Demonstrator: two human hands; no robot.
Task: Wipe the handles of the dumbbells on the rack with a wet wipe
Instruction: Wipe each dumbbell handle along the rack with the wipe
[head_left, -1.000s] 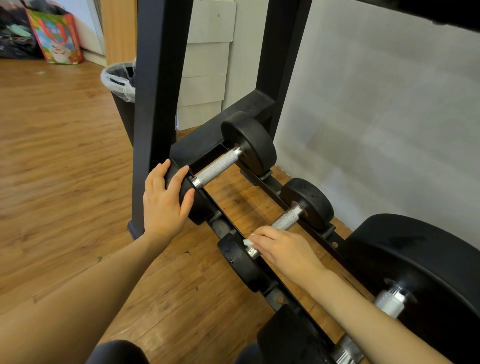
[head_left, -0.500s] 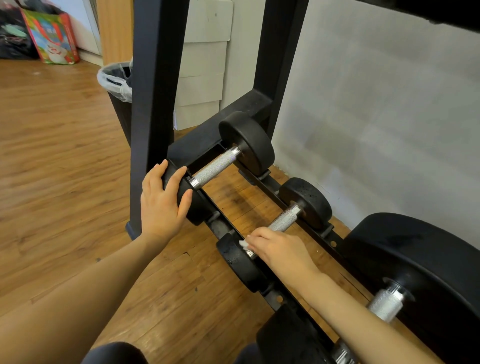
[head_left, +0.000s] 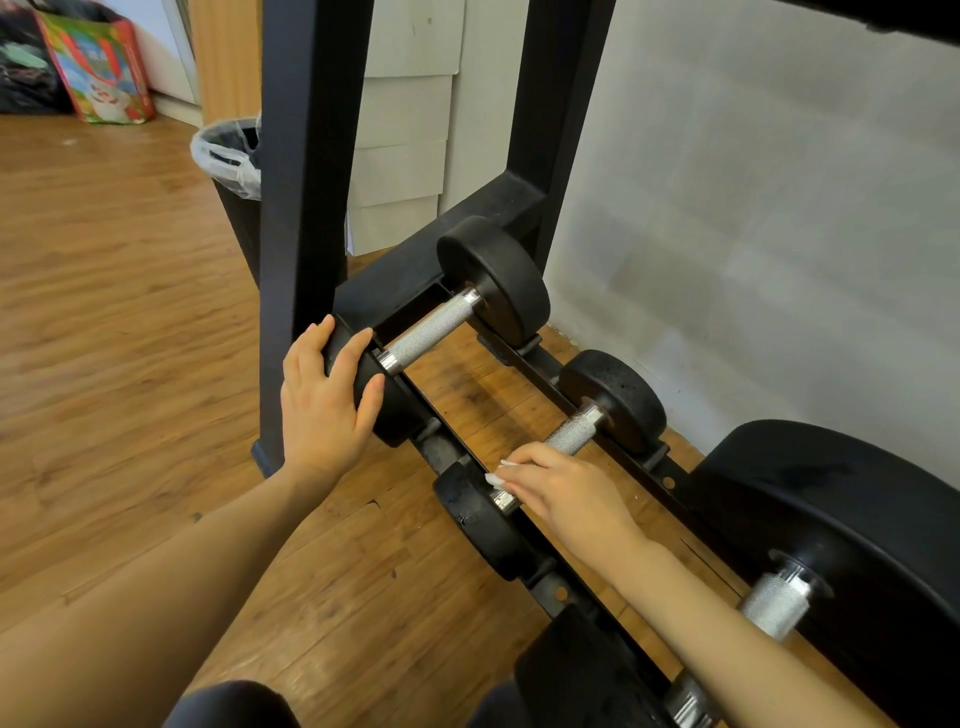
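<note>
Your left hand (head_left: 324, 402): bare, no ring, no watch, nails short and unpainted. Your right hand (head_left: 563, 493): bare too, no glove. Behind fingers, both forearms uncovered, no sleeve in sight. Dark garment over your knees (head_left: 228, 706) at bottom edge.

The single head-worn camera is looking forward and steeply down from close above the bottom tier of the rack (head_left: 524, 202), with both forearms reaching in from the lower edge. It is facing along the rails toward the grey wall (head_left: 753, 197) on the right, while its wide angle is taking in the wooden floor (head_left: 119, 322) and bin (head_left: 234, 171) at left
</note>
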